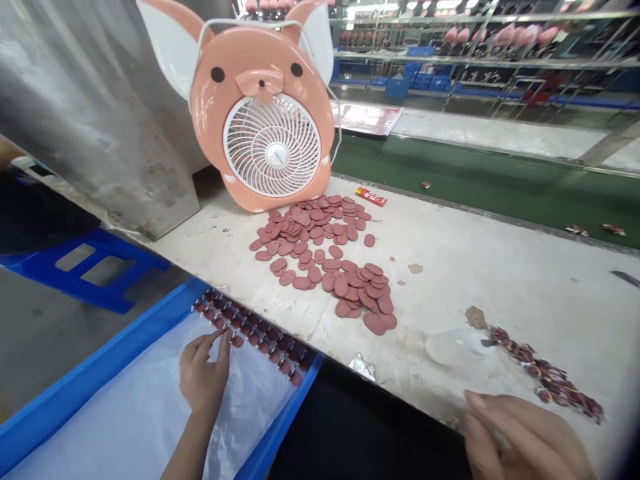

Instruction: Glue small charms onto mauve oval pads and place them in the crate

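A worker's left hand (203, 373) reaches into a blue plastic tray (100, 360) lined with clear plastic film, its fingers extended and loosely parted, the fingertips touching the end of neat rows of small maroon pieces (255, 337) set along the tray's far edge, with no firm grip visible. At lower right, the right hand (525, 440) sits curled at the edge of a scuffed white work surface (450, 267); whether it is holding anything cannot be told from this view. Just beyond it lies a loose heap of twisted dark-red strips (547, 377), beside a pale, roundish patch (455, 347) and a scrap of brown material (476, 318). Mid-surface, a scattered pile of flat, oval, pinkish-red pieces (320, 233) spreads in front of a pink pig-shaped desk fan (260, 113) with a white grille, and a small red-and-yellow box (371, 197) lies nearby. A blue plastic stool (85, 267) stands left of the tray, while metal shelving (480, 40) stocked with pink items and blue crates runs beyond a green-painted floor (450, 167).
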Motion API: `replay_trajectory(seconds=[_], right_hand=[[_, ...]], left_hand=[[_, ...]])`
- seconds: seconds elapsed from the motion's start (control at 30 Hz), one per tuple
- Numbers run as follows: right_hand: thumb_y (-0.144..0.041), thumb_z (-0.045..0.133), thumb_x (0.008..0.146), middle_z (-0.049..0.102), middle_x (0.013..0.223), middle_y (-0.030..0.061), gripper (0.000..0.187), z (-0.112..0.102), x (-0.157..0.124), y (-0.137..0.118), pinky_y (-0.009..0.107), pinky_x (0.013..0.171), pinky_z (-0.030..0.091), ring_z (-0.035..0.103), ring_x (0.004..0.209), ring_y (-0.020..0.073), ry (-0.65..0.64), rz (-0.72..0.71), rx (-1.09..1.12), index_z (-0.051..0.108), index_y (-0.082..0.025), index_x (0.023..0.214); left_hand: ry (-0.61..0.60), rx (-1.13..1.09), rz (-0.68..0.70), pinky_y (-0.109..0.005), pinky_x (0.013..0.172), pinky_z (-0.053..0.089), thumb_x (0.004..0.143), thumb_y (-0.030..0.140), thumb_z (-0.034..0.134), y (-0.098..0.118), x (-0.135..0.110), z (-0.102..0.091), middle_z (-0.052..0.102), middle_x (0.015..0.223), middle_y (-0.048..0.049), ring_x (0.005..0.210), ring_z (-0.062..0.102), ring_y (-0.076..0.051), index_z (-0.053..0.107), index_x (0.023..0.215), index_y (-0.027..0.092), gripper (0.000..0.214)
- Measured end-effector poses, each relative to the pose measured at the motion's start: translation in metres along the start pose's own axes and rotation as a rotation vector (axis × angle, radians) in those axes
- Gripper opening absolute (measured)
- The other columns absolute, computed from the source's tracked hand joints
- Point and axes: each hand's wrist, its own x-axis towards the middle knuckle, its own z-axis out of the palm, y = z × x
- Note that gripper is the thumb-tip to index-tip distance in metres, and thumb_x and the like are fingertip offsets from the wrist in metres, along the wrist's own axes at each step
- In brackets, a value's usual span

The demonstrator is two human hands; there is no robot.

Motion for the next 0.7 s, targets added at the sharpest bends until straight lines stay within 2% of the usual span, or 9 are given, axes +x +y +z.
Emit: replay_trajectory(seconds=[0.07,0.1,0.13,0.2,0.27,0.33,0.4,0.57,0.7], right_hand=[[-0.009,0.075,0.074,0.061,0.095,0.0039,0.048,0.001,-0.002,0.001,0.037,0.075,0.047,0.059,0.080,0.0205,0.219,0.289,0.047,0.063,-0.024,0.118],[-0.017,0.077,0.074,0.059,0.102,0.0060,0.054,0.003,-0.002,0.002,0.042,0.081,0.047,0.059,0.087,0.0240,0.268,0.434,0.071,0.058,-0.025,0.125],[-0.026,0.077,0.075,0.057,0.111,0.0090,0.062,0.004,-0.001,0.003,0.049,0.086,0.046,0.058,0.096,0.0285,0.237,0.557,0.076,0.053,-0.024,0.132],[-0.042,0.072,0.079,0.052,0.125,0.0138,0.072,0.006,0.003,0.006,0.059,0.094,0.040,0.052,0.110,0.0360,0.011,0.683,-0.006,0.042,-0.022,0.142],[-0.052,0.066,0.081,0.054,0.125,0.0147,0.069,0.008,0.007,0.010,0.061,0.096,0.036,0.048,0.114,0.0383,-0.205,0.676,-0.096,0.045,-0.020,0.139],[-0.055,0.064,0.081,0.060,0.114,0.0129,0.055,0.009,0.009,0.013,0.059,0.096,0.036,0.049,0.110,0.0373,-0.315,0.661,-0.083,0.057,-0.019,0.123],[-0.053,0.064,0.082,0.062,0.105,0.0106,0.041,0.009,0.009,0.014,0.055,0.093,0.038,0.051,0.105,0.0354,-0.326,0.684,-0.023,0.062,-0.021,0.108],[-0.047,0.056,0.090,0.060,0.113,0.0071,0.034,0.004,0.003,0.007,0.046,0.089,0.043,0.056,0.103,0.0293,-0.209,0.815,0.209,0.054,-0.026,0.117],[-0.047,0.057,0.090,0.054,0.084,-0.0008,0.027,0.001,0.005,-0.011,0.029,0.064,0.046,0.053,0.070,0.0164,-0.179,0.918,0.539,0.047,-0.025,0.101]], left_hand=[[0.139,-0.092,0.110,-0.045,0.082,0.050,0.086,0.028,0.065,0.035,0.009,-0.011,0.063,0.095,-0.0099,0.093,0.061,-0.027,0.067,0.099,0.017,0.017],[0.182,-0.143,0.178,-0.048,0.088,0.047,0.084,0.025,0.067,0.057,0.013,-0.017,0.063,0.098,-0.0109,0.096,0.060,-0.028,0.066,0.102,0.018,0.019],[0.187,-0.196,0.255,-0.048,0.090,0.046,0.083,0.022,0.068,0.080,0.017,-0.023,0.062,0.103,-0.0118,0.099,0.059,-0.028,0.065,0.105,0.019,0.022],[0.058,-0.299,0.444,-0.044,0.091,0.047,0.081,0.021,0.070,0.129,0.024,-0.032,0.065,0.109,-0.0100,0.102,0.061,-0.026,0.064,0.110,0.023,0.030],[-0.150,-0.352,0.631,-0.042,0.093,0.046,0.079,0.028,0.073,0.168,0.030,-0.039,0.070,0.114,-0.0088,0.106,0.063,-0.026,0.062,0.120,0.023,0.042],[-0.273,-0.386,0.739,-0.041,0.094,0.044,0.080,0.031,0.073,0.191,0.034,-0.042,0.073,0.116,-0.0072,0.106,0.064,-0.026,0.062,0.123,0.023,0.045],[-0.296,-0.423,0.783,-0.041,0.091,0.044,0.081,0.030,0.073,0.196,0.036,-0.041,0.075,0.111,-0.0077,0.101,0.066,-0.025,0.064,0.118,0.021,0.039],[-0.221,-0.546,0.861,-0.038,0.082,0.048,0.075,0.024,0.080,0.176,0.034,-0.037,0.078,0.086,-0.0052,0.081,0.069,-0.020,0.069,0.103,0.019,0.031],[-0.215,-0.669,0.890,-0.034,0.077,0.051,0.078,0.006,0.072,0.177,0.017,-0.046,0.080,0.084,-0.0007,0.074,0.070,-0.019,0.069,0.114,0.027,0.041]])
